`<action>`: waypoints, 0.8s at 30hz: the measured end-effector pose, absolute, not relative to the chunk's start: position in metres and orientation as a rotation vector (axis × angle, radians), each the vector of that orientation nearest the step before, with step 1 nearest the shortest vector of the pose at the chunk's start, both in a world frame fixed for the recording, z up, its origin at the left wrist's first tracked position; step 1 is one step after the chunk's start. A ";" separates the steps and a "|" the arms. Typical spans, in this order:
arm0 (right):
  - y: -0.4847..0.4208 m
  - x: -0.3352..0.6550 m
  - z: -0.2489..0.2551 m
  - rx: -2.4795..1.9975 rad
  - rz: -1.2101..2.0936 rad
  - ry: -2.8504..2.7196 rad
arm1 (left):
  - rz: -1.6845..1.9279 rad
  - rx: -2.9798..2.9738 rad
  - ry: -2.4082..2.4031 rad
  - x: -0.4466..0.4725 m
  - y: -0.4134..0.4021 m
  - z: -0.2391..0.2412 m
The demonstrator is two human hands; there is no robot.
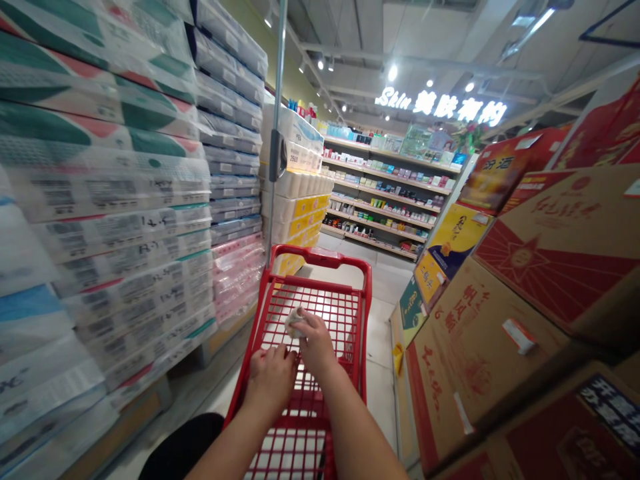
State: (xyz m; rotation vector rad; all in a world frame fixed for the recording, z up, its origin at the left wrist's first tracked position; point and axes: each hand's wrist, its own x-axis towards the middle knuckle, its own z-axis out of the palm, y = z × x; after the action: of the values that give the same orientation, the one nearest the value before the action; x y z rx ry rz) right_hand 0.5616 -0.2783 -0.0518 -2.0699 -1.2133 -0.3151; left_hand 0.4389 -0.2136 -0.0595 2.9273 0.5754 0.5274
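A crumpled whitish wad is pinched pretty snugly in the right hand, over the grid of the red cart, a bit nearer its left edge than its right. The left hand is curled just beside it; whether anything's gripped there can't be told. The cart's flanked by wrapped packs left, cardboard boxes right.
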 end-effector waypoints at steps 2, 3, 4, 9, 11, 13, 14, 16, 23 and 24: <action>-0.278 0.561 -0.052 -2.069 -0.302 -1.251 | 0.512 2.936 0.579 0.439 -0.214 -0.058; -0.278 0.561 -0.051 -2.081 -0.318 -1.220 | 0.533 2.938 0.575 0.439 -0.214 -0.057; -0.278 0.561 -0.051 -2.096 -0.340 -1.169 | 0.571 2.940 0.568 0.439 -0.215 -0.057; -0.285 0.555 -0.047 -2.109 -0.310 -1.132 | 0.691 2.955 0.490 0.436 -0.214 -0.060; -0.290 0.550 -0.048 -2.107 -0.289 -1.156 | 0.678 2.961 0.465 0.435 -0.212 -0.063; -0.293 0.547 -0.050 -2.130 -0.330 -1.070 | 0.682 2.960 0.462 0.435 -0.211 -0.065; -0.295 0.547 -0.051 -2.140 -0.360 -1.007 | 0.690 2.957 0.466 0.436 -0.211 -0.065; -0.296 0.551 -0.050 -2.135 -0.398 -0.911 | 0.705 2.951 0.476 0.436 -0.212 -0.066; -0.274 0.583 -0.024 -2.111 -0.448 -0.640 | 0.669 2.958 0.484 0.434 -0.214 -0.062; -0.268 0.586 -0.021 -2.146 -0.434 -0.605 | 0.653 2.958 0.490 0.434 -0.214 -0.061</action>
State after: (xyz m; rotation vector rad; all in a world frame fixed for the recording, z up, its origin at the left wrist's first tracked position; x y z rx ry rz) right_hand 0.5862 -0.2675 -0.0207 -2.1464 -0.6049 -0.4340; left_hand 0.4342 -0.2138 -0.0609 2.9577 0.4896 0.6528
